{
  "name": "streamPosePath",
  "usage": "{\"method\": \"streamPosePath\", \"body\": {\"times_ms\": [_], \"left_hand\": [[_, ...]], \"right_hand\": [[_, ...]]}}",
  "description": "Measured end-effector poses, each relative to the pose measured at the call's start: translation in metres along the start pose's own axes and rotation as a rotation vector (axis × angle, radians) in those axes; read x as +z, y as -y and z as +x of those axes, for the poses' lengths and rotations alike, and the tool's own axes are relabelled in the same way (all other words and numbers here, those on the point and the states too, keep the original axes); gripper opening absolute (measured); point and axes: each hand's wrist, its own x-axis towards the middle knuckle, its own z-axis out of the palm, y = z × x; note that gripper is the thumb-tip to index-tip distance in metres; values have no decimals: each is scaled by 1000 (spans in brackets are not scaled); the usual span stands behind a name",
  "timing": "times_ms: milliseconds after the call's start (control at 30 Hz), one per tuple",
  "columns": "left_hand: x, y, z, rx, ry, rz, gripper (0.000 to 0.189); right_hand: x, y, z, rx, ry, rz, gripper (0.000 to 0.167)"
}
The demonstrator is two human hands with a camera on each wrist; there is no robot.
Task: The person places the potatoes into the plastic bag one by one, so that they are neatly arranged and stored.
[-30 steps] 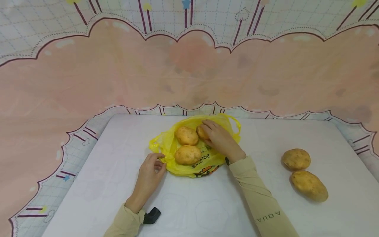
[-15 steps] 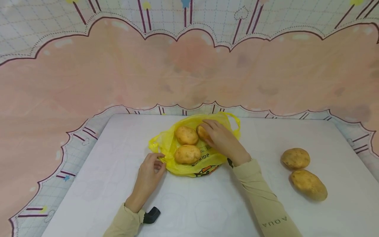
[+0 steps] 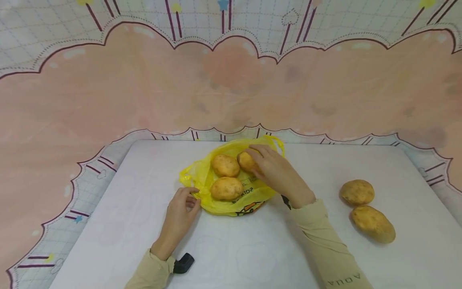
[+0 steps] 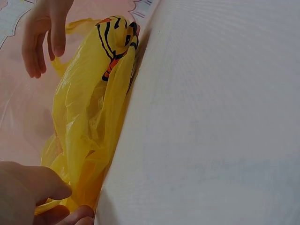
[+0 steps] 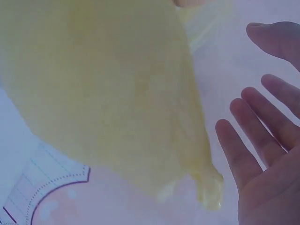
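Yellow plastic carrier bag (image 3: 216,206) is at the far middle of the table (image 3: 119,233), with three potatoes in it: a far-left potato (image 3: 225,165), a near-left potato (image 3: 227,188) and a far-right potato (image 3: 245,161) partly covered by the right hand (image 3: 272,166). Left hand (image 3: 180,210) has the bag's left edge pinched between thumb and fingers. The right one isn't gripping anything: fingers loose and extended, and the right wrist view shows them apart from the plastic. Two more potatoes, an upper loose potato (image 3: 357,192) and a lower loose potato (image 3: 373,224), lie touching or nearly so on the right. Handling-wise, I'd guess the film is super light, floppy and kinda slick, so it'd slump or skid if nobody pins it. That left-edge pinch seems like a solid spot; don't yank, thin stuff like this probably stretches or tears. For lifting, I'd go for both handles, the right handle loop (image 3: 280,143) and the bunched left one, since the weight's all in the spuds. Those look firm and dense, pretty hard to hurt, but smooth and roundish, so I'd wrap fingers round the middle, not the ends.
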Motion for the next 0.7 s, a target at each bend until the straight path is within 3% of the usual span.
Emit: {"method": "streamPosePath", "body": {"times_ms": [200,700], "left_hand": [[-1,-1,0,3,-5,0,29],[0,1,0,-14,0,-7,29]], "right_hand": [[-11,1,-6,-5,-46,15,54],[-29,-7,-25,69,-1,-4,57]]}}
